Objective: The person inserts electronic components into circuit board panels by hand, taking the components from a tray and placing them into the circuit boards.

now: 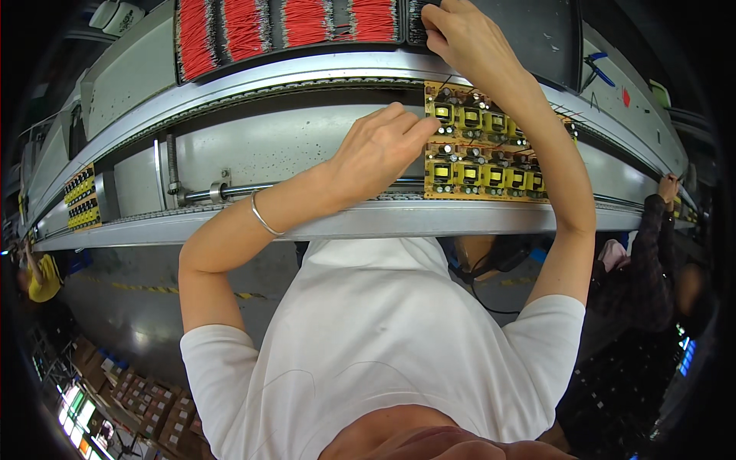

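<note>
A circuit board panel (pixel 491 143) lies across the conveyor rails, its rows full of yellow-wrapped transformers (pixel 443 173), capacitors and thin wires. My left hand (pixel 387 146) is at the panel's left edge, fingers curled and thumb and forefinger close together by the upper row; anything between them is hidden. Farther up, my right hand (pixel 468 38) reaches over the panel to a narrow compartment of black wires (pixel 416 23). Its fingers are bent together at that compartment, and I cannot make out what they pinch. Left of it, red wires (pixel 307 23) fill several compartments of a black tray (pixel 337 38).
Metal conveyor rails (pixel 330 224) run left to right in front of me. Another board panel (pixel 83 199) sits far left. Blue-handled pliers (pixel 600 70) lie at the upper right. Other people work at both ends, including one in a dark sleeve (pixel 652 230).
</note>
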